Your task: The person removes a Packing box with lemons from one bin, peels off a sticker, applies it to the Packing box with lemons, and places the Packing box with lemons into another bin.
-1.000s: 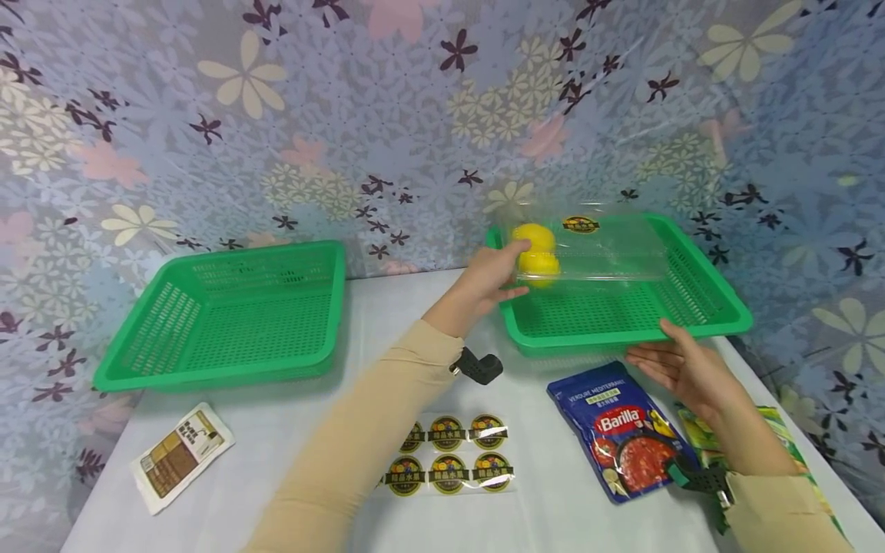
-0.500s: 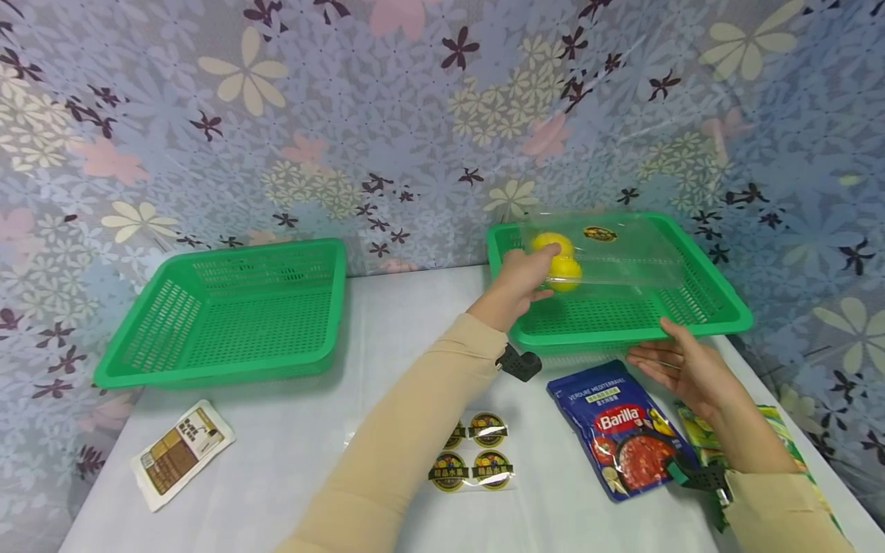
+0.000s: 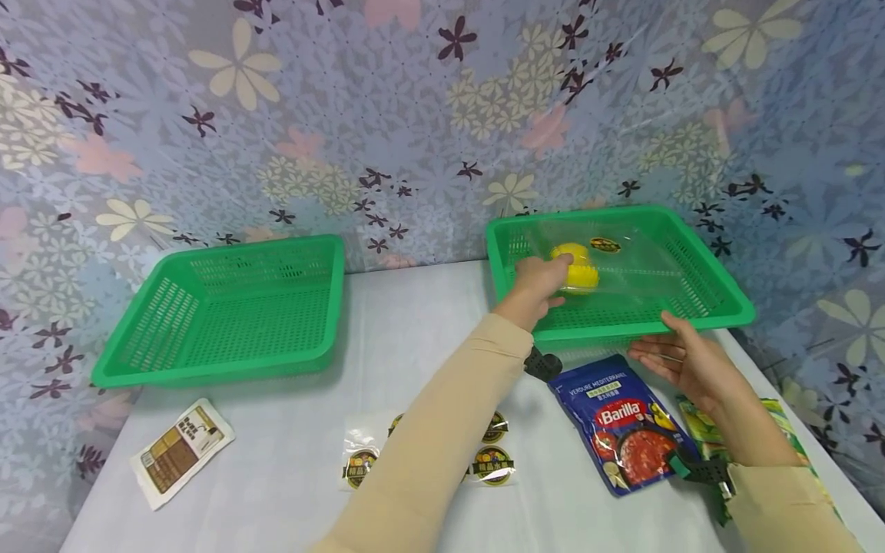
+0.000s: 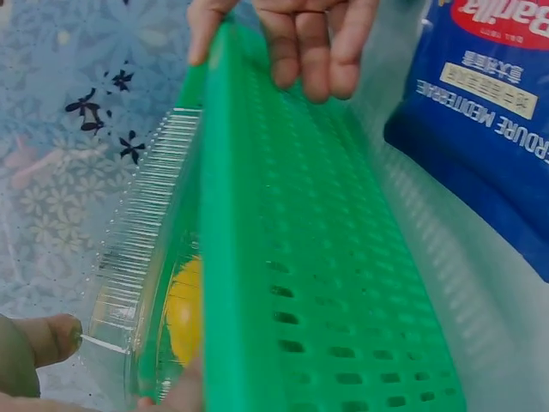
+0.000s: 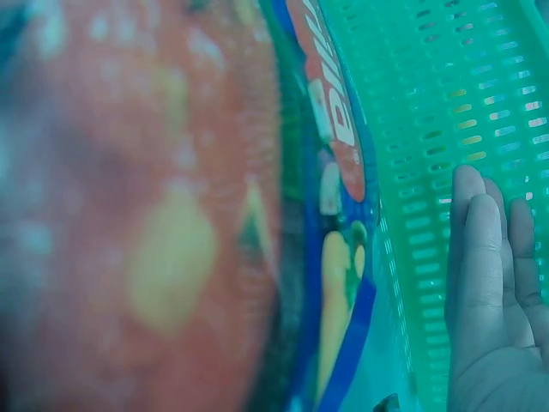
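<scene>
A clear plastic fruit box [image 3: 639, 270] with yellow fruits [image 3: 582, 277], perhaps lemons, at its left end lies tilted within the right green basket [image 3: 719, 283]. My left hand [image 3: 535, 286] holds this box by its left end, thumb on top. In the left wrist view, the thumb [image 4: 53, 339] touches the box's edge, and the other fingers are mostly cut off. My right hand [image 3: 691, 365] grips the basket's front rim, its thumb over the rim and fingers against the outer wall. Those fingers [image 5: 485, 257] look nearly straight in the right wrist view. A round black-and-gold label [image 3: 605, 245] is on the lid.
Another green basket [image 3: 332, 322] stands at the left. A blue Barilla pouch [image 3: 625, 430] and a green packet [image 3: 777, 418] lie near my right forearm. Below my left forearm is a sheet of round stickers [image 3: 492, 465]. At far left lies a white-and-brown packet [image 3: 183, 453].
My left hand has moved right and slightly down, lowering the fruit box deeper into the right basket. The right hand keeps its place on the rim.
</scene>
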A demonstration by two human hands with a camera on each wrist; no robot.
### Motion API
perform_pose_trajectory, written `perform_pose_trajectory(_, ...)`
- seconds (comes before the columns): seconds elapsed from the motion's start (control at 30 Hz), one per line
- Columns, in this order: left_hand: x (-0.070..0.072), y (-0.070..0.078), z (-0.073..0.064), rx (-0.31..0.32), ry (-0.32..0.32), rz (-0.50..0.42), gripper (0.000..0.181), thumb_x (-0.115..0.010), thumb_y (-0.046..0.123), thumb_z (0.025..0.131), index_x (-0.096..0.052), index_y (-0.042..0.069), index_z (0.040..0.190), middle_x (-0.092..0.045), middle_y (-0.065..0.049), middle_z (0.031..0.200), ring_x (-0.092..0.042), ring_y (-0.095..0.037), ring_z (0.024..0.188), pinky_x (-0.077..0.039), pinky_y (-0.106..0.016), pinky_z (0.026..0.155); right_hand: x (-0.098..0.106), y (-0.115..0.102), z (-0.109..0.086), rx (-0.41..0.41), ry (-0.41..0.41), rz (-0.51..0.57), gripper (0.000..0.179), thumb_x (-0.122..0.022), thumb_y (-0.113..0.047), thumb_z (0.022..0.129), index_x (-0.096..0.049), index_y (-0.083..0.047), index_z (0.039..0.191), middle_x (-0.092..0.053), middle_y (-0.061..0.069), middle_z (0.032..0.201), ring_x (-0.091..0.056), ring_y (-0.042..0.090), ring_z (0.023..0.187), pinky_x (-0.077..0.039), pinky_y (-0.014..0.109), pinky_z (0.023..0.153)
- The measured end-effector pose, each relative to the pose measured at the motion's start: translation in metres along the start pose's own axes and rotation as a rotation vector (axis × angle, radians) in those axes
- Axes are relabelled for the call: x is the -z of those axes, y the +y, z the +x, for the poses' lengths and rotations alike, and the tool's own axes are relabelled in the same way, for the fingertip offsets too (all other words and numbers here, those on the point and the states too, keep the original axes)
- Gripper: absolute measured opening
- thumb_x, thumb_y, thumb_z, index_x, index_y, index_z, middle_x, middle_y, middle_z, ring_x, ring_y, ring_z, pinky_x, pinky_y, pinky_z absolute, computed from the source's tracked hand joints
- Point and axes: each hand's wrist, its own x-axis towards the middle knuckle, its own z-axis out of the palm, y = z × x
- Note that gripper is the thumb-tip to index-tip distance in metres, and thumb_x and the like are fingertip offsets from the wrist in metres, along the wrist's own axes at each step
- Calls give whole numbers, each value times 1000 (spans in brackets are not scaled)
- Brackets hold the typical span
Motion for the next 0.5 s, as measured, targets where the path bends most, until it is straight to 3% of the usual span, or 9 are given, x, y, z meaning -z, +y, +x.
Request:
perform_pose_trajectory(0.1, 3, -1, -1, 12, -15, 33, 94, -64, 27, 108, 1, -1, 170, -25, -22, 173, -56, -33, 143, -61, -45, 108, -2, -2, 2, -10, 5, -2, 42, -45, -52, 114, -73, -23, 104, -80, -6, 101, -79, 9, 97, -65, 22, 91)
perform_pose_trajectory(0.23, 5, 0, -4, 33, -56, 111, 86, -60, 14, 107, -4, 0, 171, -17, -18, 178, -50, -34, 149, -59, -48, 110, -2, -3, 4, -24, -4, 26, 43, -43, -51, 114, -74, -23, 103, -80, -5, 101, -79, 9, 96, -65, 22, 90)
perform_pose_trajectory(0.37, 4, 2, -6, 51, -95, 185, 70, -60, 6, 105, -28, -3, 166, -36, -19, 170, -54, -37, 144, -62, -48, 106, -1, -4, 4, -25, -17, 71, 47, -42, -48, 116, -77, -21, 101, -81, -3, 101, -79, 10, 96, -65, 22, 88)
perform_pose_trajectory(0.5, 1, 3, -7, 69, -77, 238, 55, -68, 7, 104, -49, -5, 153, -56, -20, 154, -69, -40, 122, -67, -43, 95, -1, -3, 5, -20, -27, 78, 48, -40, -46, 116, -77, -19, 101, -81, -3, 100, -80, 11, 95, -65, 22, 87)
